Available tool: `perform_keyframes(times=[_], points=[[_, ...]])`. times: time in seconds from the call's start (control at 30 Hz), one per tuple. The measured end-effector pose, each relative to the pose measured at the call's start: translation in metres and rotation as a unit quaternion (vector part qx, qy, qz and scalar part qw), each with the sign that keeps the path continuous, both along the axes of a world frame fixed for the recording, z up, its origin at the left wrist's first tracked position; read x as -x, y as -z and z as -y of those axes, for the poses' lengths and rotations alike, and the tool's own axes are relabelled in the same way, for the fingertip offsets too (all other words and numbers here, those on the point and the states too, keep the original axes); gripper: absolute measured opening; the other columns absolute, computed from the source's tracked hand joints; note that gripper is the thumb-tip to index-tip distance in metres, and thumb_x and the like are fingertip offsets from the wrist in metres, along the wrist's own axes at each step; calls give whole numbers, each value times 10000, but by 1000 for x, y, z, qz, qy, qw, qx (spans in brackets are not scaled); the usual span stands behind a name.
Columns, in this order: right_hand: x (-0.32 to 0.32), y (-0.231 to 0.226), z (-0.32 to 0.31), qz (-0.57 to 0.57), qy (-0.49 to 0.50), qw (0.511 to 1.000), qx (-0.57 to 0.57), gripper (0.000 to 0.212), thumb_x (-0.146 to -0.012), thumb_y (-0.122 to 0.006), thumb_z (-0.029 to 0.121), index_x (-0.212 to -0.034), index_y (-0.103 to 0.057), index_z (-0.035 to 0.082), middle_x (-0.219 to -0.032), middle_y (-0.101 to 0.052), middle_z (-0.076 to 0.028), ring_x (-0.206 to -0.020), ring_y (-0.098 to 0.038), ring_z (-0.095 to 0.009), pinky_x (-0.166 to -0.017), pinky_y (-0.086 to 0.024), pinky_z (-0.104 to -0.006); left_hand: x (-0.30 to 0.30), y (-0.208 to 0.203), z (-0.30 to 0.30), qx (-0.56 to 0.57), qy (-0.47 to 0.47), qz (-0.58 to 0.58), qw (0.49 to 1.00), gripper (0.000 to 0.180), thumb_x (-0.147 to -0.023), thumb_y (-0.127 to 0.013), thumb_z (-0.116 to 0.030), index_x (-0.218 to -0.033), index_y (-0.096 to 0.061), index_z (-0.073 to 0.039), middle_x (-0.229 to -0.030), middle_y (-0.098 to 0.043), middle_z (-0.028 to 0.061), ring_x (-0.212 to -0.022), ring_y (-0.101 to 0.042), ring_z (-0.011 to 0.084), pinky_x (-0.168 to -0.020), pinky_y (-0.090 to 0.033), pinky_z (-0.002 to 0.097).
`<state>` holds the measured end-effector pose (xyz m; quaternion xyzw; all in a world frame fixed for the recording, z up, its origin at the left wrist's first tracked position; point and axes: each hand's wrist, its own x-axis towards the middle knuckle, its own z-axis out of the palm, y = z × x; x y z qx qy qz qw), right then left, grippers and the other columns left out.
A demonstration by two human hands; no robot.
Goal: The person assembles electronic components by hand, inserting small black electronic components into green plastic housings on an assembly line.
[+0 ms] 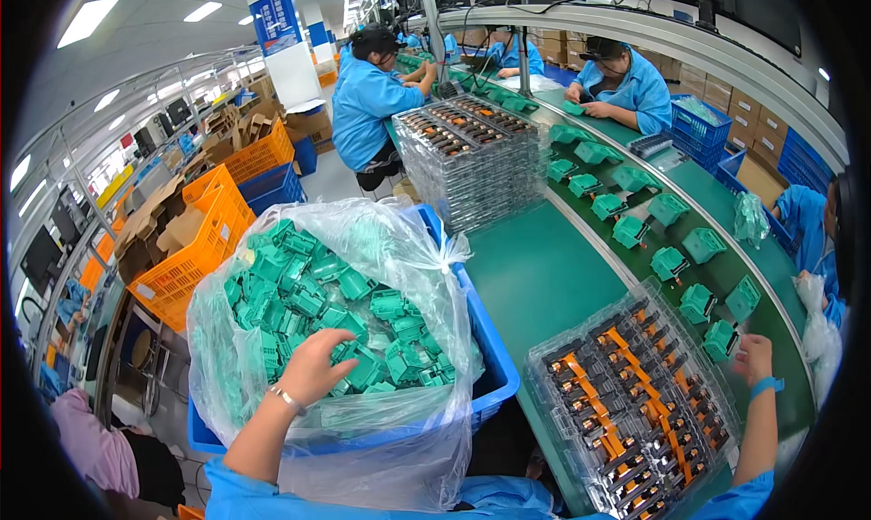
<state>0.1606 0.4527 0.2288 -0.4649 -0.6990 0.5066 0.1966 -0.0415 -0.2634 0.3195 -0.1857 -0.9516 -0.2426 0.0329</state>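
My left hand (311,367) is open, thumb and fingers apart, over a heap of green plastic housings (295,289). The heap lies in a clear plastic bag (386,232) lining a blue crate (497,366). At the right, my right hand (755,358) has its fingers slightly bent and seemingly apart, close beside a green housing (721,340) on the conveyor belt (667,325). Whether the fingertips touch that housing is hard to see. Between my arms lies a clear tray (544,361) with rows of small black parts and orange strips (626,366).
A tall stack of clear trays (472,180) stands beyond the crate on the green table (517,275). Two lines of green housings run along the belt. Co-workers in blue (374,98) sit along the line. Orange crates (204,248) with cardboard stand left; a metal rail (726,57) arches overhead.
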Motion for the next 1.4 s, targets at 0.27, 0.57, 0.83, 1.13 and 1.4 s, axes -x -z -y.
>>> perform_keyframes(times=[0.27,0.57,0.83,1.13,1.4], points=[[-46,-92,102,-119,-82,988,-62,242,-856,-597,193,-1046,-594,43,-955,-602,-51,-791,-590,-137,-618,-511,-265,77,64,-14,384,192,125,894,337,-703,-643,-71,-1031,-650,-149,-1015,-628,113,-994,-572,295,-844,-480,417],[-83,-105,147,-106,-123,986,-47,188,-850,-610,80,-1015,-608,-11,-935,-645,-80,-822,-623,-135,-676,-525,-270,109,44,18,210,43,-172,962,395,-704,-507,26,-1050,-619,-126,-853,-566,127,-865,-551,317,-743,-468,429],[-120,-118,167,37,-380,860,-340,174,-806,-641,107,-980,-649,89,-910,-634,-81,-833,-618,-250,-727,-513,-341,94,-2,-58,-433,-78,183,879,351,-764,-485,-74,-1111,-533,-67,-929,-592,53,-741,-594,185,-599,-516,340],[-158,-76,191,112,-450,776,-427,213,-768,-544,99,-960,-635,79,-950,-526,-82,-936,-500,-252,-685,-472,-356,-5,17,-282,-473,139,555,670,250,-809,-583,-200,-1027,-557,-80,-897,-621,37,-761,-603,189,-598,-505,361],[-148,-82,183,171,-471,718,-483,137,-790,-554,146,-914,-568,90,-914,-482,-78,-930,-480,-241,-710,-432,-343,-59,31,-344,-444,239,651,567,367,-842,-560,-55,-1186,-440,-102,-1018,-606,107,-875,-630,243,-677,-559,358]])
